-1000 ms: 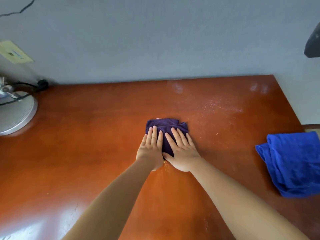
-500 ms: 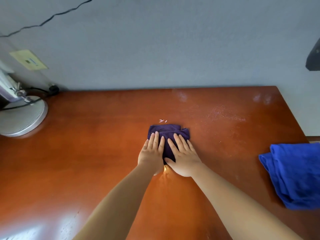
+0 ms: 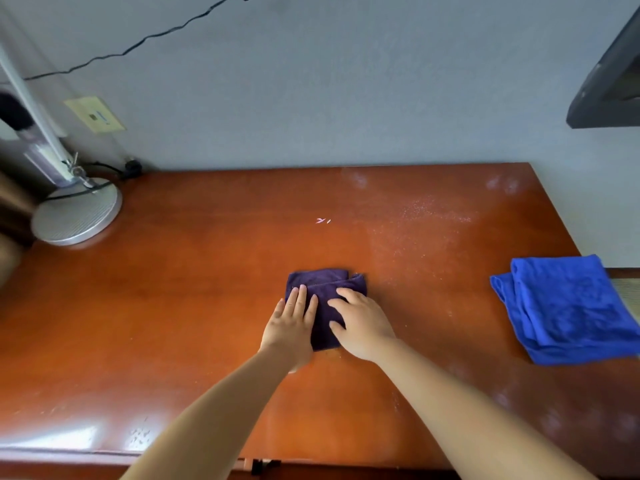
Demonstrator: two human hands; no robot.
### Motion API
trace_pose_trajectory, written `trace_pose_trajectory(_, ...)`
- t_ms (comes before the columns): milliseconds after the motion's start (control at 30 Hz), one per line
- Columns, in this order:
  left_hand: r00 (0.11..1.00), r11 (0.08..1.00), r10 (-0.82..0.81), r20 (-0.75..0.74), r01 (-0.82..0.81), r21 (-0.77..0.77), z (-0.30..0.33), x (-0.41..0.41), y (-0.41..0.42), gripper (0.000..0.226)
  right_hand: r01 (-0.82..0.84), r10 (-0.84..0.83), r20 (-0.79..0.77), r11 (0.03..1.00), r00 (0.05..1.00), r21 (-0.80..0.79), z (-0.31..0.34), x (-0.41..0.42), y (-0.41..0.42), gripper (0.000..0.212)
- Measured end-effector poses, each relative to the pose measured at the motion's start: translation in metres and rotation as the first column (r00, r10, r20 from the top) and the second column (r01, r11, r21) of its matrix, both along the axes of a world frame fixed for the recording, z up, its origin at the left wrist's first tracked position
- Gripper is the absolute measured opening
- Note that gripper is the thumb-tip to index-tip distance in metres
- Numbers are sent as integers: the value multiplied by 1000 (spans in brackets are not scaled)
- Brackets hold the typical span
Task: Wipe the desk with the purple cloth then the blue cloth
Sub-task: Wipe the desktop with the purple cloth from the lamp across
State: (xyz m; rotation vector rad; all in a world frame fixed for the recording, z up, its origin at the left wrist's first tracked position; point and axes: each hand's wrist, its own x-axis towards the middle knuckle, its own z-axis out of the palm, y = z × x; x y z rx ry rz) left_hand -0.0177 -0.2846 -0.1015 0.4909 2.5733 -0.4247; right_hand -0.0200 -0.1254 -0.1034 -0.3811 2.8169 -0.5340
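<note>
A folded purple cloth (image 3: 323, 289) lies flat near the middle of the reddish-brown desk (image 3: 173, 306). My left hand (image 3: 291, 327) presses on its left part with straight fingers. My right hand (image 3: 362, 325) lies on its right part, fingers slightly bent over the fabric. A folded blue cloth (image 3: 568, 306) rests at the desk's right edge, well apart from both hands. Pale dust specks (image 3: 415, 220) cover the far right of the desk, and small white scraps (image 3: 323, 221) lie beyond the purple cloth.
A lamp with a round silver base (image 3: 78, 213) stands at the back left, its cable running to the wall. A grey wall rises behind the desk. A dark object (image 3: 609, 74) juts in at the upper right.
Both hands have drawn the purple cloth toward me across the desk, uncovering the small white scraps. The camera has tilted up, showing more wall and lamp.
</note>
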Motion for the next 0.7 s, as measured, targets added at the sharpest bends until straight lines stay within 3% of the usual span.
trace_pose_trajectory(200,999,993,25,-30,-21,117,8,-7,0,63,53,-53,-80,999,995,0,-7,8,0,48)
trace_pose_trajectory(367,984,973,85,-158,-48,226,5,-12,5,60,372,-376,-166,926,911,-60,-18,2,-2,41)
trace_pose_trajectory(500,986,982,52,-156,-23,187,9,-26,12,61,380,-381,-245,923,891,-55,-25,-5,-6,25)
trace_pose_trajectory(700,988,983,58,-143,-31,183,11,-37,19,65,368,-388,-369,921,845,-127,-34,2,-9,28)
